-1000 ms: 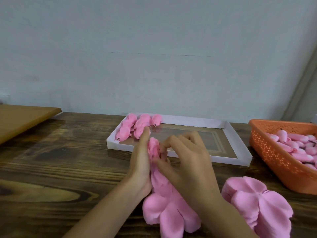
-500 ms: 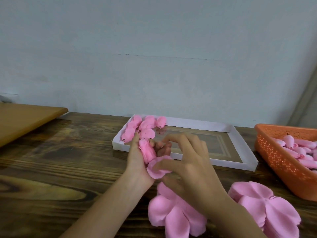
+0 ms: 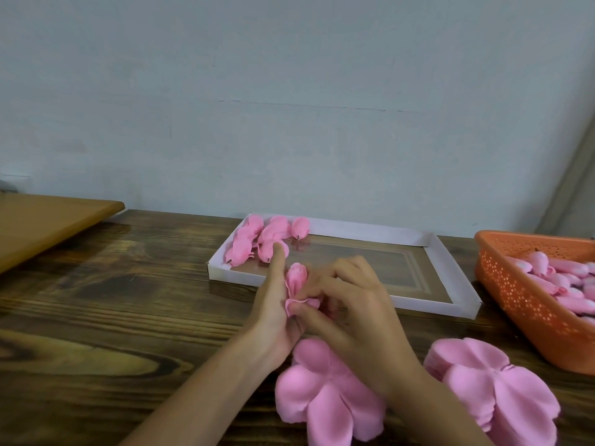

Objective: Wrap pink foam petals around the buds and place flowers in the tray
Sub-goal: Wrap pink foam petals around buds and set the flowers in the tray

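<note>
**Dark wooden table, one bud between my two hands**

The table (image 3: 96, 317) stands against a pale wall (image 3: 289, 107). In the middle, just near of the tray (image 3: 351, 225), I hold a pink bud (image 3: 296, 278) between my hands. My left hand (image 3: 273, 313) grips it from the left, with the index finger straight and pointing far. My right hand (image 3: 357, 317) pinches a folded petal (image 3: 302, 304) against the base of the bud. The long axis of the bud runs near to far, its rounded tip pointing far and up.

The white tray holds finished flowers (image 3: 257, 239) in a group in its far left corner. At the right, an orange basket (image 3: 515, 294) is full of bare buds (image 3: 563, 278). Near me lie a petal sheet (image 3: 315, 391) under my right wrist and a petal stack (image 3: 495, 387) to its right.
</note>
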A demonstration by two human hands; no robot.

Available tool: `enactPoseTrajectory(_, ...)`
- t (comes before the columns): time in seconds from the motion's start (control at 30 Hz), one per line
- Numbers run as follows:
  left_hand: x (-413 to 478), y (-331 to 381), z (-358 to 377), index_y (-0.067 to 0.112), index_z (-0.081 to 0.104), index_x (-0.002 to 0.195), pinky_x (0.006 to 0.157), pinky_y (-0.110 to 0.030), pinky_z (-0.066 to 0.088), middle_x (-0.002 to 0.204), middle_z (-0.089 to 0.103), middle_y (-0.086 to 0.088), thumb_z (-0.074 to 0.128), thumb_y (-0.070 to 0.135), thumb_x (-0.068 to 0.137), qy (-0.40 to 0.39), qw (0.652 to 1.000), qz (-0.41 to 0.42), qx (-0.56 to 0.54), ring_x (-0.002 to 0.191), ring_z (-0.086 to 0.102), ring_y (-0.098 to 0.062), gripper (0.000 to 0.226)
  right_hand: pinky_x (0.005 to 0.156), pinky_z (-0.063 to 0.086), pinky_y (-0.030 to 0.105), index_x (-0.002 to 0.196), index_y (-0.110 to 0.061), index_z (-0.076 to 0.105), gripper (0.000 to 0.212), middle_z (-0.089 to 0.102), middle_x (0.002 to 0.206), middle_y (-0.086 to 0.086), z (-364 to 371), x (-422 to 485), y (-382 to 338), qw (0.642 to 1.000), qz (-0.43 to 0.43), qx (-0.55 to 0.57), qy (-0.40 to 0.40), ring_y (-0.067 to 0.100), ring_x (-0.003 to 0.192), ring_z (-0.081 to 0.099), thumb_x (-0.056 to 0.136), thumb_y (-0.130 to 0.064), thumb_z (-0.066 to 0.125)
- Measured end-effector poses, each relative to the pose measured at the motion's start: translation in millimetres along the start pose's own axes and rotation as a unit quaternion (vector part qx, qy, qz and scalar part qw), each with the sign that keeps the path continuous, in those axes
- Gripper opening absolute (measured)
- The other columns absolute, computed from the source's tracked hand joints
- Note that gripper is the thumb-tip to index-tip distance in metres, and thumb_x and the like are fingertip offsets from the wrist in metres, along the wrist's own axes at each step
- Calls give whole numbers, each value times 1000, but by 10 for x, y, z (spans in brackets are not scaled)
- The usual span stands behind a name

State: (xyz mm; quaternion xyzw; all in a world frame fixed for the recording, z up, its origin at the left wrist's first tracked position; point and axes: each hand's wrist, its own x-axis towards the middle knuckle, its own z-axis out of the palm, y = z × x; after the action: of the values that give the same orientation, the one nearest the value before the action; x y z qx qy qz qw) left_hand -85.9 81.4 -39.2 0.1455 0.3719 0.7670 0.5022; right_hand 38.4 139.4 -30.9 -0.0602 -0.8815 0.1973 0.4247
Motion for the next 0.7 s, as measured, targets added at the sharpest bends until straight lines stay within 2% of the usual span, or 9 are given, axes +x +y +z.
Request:
enactPoseTrajectory(0.17, -20, -30, 52, 17, 52, 69, 53, -28, 49, 63, 49, -3, 53, 78, 90, 11, 1000, 28, -8, 57, 53, -18, 64, 79, 44, 27, 92, -29, 74, 11, 57, 88, -18, 56, -19, -13, 998, 25, -12, 51, 12, 90, 52, 90, -39, 72)
enactPoseTrajectory(0.3, -31, -47, 94, 18, 60, 55, 52, -25, 46, 57, 51, 0, 56, 84, 76, -21, 999, 45, -5, 52, 52, -14, 69, 75, 45, 31, 89, -27, 72, 8, 59, 87, -16, 87, -44, -5, 995, 39, -39, 81, 14, 86, 53, 88, -34, 75)
enactPoseTrajectory(0.37, -38, -69, 108, 17, 57, 57, 52, -25, 44, 57, 49, -1, 58, 84, 68, -34, 998, 54, -6, 53, 50, -14, 67, 73, 46, 35, 89, -27, 72, 9, 60, 85, -13, 87, -45, -10, 994, 47, -51, 88, 17, 85, 53, 88, -35, 75)
enactPoseTrajectory(0.5, -61, -81, 133, 16, 53, 58, 58, -27, 41, 60, 46, -3, 62, 81, 67, -55, 997, 62, -8, 58, 46, -16, 66, 70, 45, 39, 81, -23, 67, 19, 57, 78, -11, 84, -42, -9, 991, 48, -73, 105, 20, 80, 51, 83, -23, 86)
enactPoseTrajectory(0.6, -78, -66, 131, 17, 50, 55, 56, -27, 41, 61, 42, -3, 60, 82, 73, -45, 997, 55, -8, 57, 47, -16, 68, 69, 46, 39, 79, -22, 67, 17, 58, 78, -11, 74, -31, -19, 992, 29, -60, 112, 20, 79, 52, 87, -32, 78)
enactPoseTrajectory(0.7, -65, -42, 115, 15, 48, 56, 58, -32, 33, 63, 37, -4, 52, 86, 79, -32, 998, 56, -4, 58, 42, -19, 75, 71, 46, 34, 81, -25, 68, 21, 59, 81, -12, 68, -14, -23, 995, 24, -28, 93, 18, 82, 52, 87, -46, 69)
